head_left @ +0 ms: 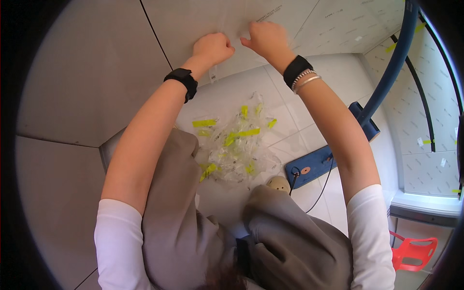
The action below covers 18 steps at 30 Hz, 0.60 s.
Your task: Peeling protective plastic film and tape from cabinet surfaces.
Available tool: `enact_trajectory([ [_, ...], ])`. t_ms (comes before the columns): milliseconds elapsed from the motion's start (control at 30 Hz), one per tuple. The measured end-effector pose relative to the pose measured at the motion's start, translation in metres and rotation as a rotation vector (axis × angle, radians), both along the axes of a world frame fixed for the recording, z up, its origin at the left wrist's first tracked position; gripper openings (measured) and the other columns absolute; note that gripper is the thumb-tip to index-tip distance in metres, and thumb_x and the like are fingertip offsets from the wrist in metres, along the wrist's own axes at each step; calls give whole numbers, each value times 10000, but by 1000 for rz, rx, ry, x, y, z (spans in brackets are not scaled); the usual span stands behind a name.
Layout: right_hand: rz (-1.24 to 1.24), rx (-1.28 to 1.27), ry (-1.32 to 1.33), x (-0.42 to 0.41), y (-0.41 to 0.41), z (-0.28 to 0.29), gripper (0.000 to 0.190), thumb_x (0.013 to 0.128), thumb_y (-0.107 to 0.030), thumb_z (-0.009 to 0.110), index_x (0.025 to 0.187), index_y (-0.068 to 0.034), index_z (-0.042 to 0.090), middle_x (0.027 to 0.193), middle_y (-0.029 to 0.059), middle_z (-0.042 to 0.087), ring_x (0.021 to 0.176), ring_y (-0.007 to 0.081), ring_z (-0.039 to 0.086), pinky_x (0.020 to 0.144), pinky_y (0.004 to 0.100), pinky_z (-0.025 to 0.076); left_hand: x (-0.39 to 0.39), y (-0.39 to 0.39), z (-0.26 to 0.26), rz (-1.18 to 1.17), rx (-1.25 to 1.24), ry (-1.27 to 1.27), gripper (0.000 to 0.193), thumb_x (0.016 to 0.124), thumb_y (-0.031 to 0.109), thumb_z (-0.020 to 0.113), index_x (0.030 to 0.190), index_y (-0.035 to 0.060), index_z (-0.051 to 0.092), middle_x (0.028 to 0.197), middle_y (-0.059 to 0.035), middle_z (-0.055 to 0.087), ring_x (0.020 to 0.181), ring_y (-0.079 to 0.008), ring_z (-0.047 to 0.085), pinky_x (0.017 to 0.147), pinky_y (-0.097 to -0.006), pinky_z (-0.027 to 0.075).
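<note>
Both my hands are at the cabinet panel (174, 21) before me, whose surface bears a clear printed protective film (270, 14). My left hand (214, 47) is curled, with a strip of clear film (213, 74) hanging just below it. The fingers of my right hand (266, 38) are bent and its thumb points towards my left hand; whether it pinches the film cannot be seen. Below the hands, a crumpled heap of clear film (235, 156) with yellow-green tape (243, 136) lies on the tiled floor between my knees.
On the right, a blue floor-standing pole (389, 72) rises near a blue base plate (308, 166) with a black cable (320, 195). Further right are film-covered panels (427, 174) and a red plastic chair (415, 253). Grey panels (90, 72) stand at the left.
</note>
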State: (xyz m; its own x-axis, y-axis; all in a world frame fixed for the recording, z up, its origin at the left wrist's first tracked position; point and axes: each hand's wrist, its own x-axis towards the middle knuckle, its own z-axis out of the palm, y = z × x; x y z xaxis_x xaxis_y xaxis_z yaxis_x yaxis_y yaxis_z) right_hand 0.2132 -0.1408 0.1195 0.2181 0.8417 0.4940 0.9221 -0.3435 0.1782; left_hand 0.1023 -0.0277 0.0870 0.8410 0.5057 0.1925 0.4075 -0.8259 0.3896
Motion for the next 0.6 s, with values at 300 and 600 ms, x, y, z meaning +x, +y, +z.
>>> enact_trajectory([
  [300, -76, -136, -56, 9, 11, 5, 120, 720, -142, 539, 683, -73, 629, 693, 114, 622, 643, 267, 616, 542, 358, 475, -2, 2, -1, -11, 22, -19, 215, 696, 228, 494, 732, 92, 657, 632, -28, 634, 624, -210, 608, 596, -344, 474],
  [600, 63, -192, 64, 30, -5, 2, 219, 754, -186, 466, 686, -33, 608, 725, 162, 612, 703, 334, 590, 640, 425, 468, -1, 1, -1, 7, 57, -44, 193, 684, 208, 507, 712, 90, 657, 610, -23, 627, 598, -206, 600, 575, -335, 473],
])
